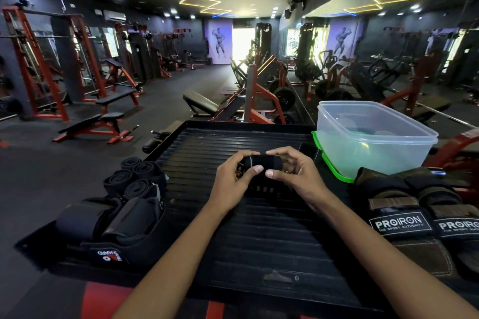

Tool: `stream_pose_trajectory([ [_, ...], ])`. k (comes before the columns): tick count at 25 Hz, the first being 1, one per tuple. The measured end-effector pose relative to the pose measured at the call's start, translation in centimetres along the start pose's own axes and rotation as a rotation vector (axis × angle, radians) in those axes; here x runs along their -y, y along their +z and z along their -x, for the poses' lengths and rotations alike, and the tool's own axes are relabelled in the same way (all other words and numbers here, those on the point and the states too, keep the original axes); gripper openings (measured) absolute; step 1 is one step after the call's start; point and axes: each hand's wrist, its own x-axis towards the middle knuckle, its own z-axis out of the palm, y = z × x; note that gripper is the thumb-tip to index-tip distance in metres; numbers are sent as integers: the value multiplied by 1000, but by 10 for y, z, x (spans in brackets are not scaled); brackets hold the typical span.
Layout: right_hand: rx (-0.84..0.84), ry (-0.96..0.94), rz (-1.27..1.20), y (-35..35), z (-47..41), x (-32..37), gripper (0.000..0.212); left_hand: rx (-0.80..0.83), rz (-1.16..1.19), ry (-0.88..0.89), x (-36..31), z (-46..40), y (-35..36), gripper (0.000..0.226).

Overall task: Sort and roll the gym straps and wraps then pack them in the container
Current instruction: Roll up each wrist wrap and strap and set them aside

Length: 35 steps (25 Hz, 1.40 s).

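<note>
A black wrap (pixel 260 163) is held just above the middle of the desk (pixel 259 228), a ribbed black platform, with its rolled part lying crosswise between the two hands. The left hand (pixel 234 176) is curled round the left end, thumb on top near the middle; the right hand (pixel 290 169) pinches the right end, thumb meeting the left thumb, the other fingers arched over the roll. This two-ended grip is judged to keep the coil tight and even while the loose tail, seen lying flat below the hands, is wound in.

Four finished rolls (pixel 136 176) are stood on end in a cluster at the left edge of the desk, apparently grouped by kind. Nearer the front left corner, bulkier padded straps (pixel 103 225) are stacked. Along the right edge, two leather grips (pixel 420 217) marked PROIRON lie side by side, not yet rolled.

The clear container (pixel 373 137) is set at the far right corner on its green lid (pixel 331 166), mouth open and within reach, so that it can be loaded without being moved. Something greenish shows through its wall; it cannot be told what.
</note>
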Motion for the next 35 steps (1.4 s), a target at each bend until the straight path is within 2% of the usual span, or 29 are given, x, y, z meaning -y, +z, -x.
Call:
stream_pose_trajectory([
  [6,-65,52,-93,-4,-2,3,37,79,39,24,-1,1,0,45],
  [13,50,2,-71,-2,1,5,44,11,28,17,-2,1,-3,41],
  [22,-19,16,8,-5,-2,0,35,45,52,-10,-2,0,-2,38],
  [24,2,13,3,-4,-1,3,32,31,41,-10,-2,0,-3,35],
  [28,70,-16,-12,-4,0,4,40,38,9,-41,-7,-1,-4,36],
  [32,23,-22,-30,-4,0,8,31,78,71,-69,-9,0,-5,45],
  [35,-6,-9,-35,-5,0,6,26,79,100,-61,-9,1,-4,41],
])
